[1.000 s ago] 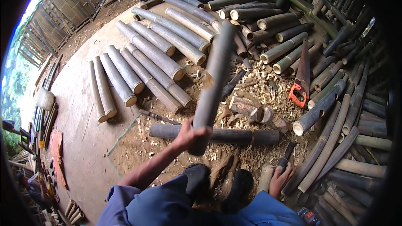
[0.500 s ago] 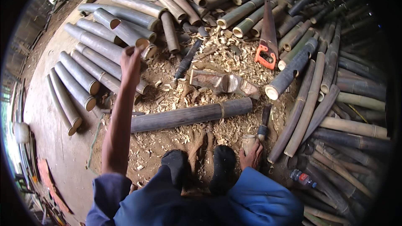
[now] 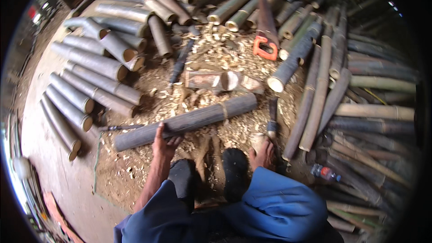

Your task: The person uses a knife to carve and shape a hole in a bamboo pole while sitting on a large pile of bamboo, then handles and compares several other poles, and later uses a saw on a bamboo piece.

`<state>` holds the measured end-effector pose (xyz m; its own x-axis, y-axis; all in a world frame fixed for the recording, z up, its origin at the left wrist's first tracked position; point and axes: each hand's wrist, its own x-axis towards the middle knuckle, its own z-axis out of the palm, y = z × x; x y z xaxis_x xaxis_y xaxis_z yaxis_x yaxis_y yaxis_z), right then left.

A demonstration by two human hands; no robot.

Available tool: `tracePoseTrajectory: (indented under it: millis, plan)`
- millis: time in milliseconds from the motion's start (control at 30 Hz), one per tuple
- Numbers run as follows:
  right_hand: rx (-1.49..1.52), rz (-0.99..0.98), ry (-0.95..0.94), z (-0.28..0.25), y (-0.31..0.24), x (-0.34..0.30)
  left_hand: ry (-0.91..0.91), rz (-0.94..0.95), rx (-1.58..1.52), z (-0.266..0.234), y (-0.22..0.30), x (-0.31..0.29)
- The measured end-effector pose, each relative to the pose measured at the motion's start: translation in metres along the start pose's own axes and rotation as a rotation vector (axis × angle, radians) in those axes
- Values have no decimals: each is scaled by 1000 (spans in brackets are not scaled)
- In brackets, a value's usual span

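My left hand (image 3: 164, 146) is at the near side of a dark bamboo pole (image 3: 198, 119) lying across the ground in front of my feet. Its thumb rests on the pole and its fingers curl at the lower edge. Low on the right, my right hand (image 3: 263, 155) is closed around a short, pale, round-ended piece of bamboo (image 3: 258, 140). A dark-bladed tool (image 3: 272, 112) lies just beyond that hand. Past the pole is a notched wooden block (image 3: 204, 80), with another dark, long tool (image 3: 182, 63) to its left.
Cut bamboo lengths (image 3: 92, 63) lie in rows at left, with more bamboo (image 3: 373, 110) piled at right. An orange-handled saw (image 3: 266, 47) leans among poles at the back. Wood chips (image 3: 216, 47) cover the ground. A plastic bottle (image 3: 325, 172) lies at right.
My left hand has come down from the bamboo lengths at the far left to the pole in front of me. My right hand stays at the short piece. The whole view has shifted.
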<state>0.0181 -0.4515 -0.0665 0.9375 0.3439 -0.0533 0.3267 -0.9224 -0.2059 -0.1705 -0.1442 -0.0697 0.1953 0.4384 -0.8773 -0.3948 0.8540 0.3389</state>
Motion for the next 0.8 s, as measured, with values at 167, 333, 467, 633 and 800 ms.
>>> tracePoseTrajectory:
  millis: [167,333,467,633,800]
  plan:
    - [73,-49,18,-4,-3,5,61,-13,7,-4,4,15]
    - [190,-21,58,1,4,2,-94,331,141,-1,9,-18]
    - [454,59,240,-3,16,10,-202,871,167,-10,98,-44]
    - [48,217,118,-30,101,-21,-233,1085,118,22,177,-102]
    - [-34,287,-105,-38,104,-53,-300,1203,653,29,180,-127]
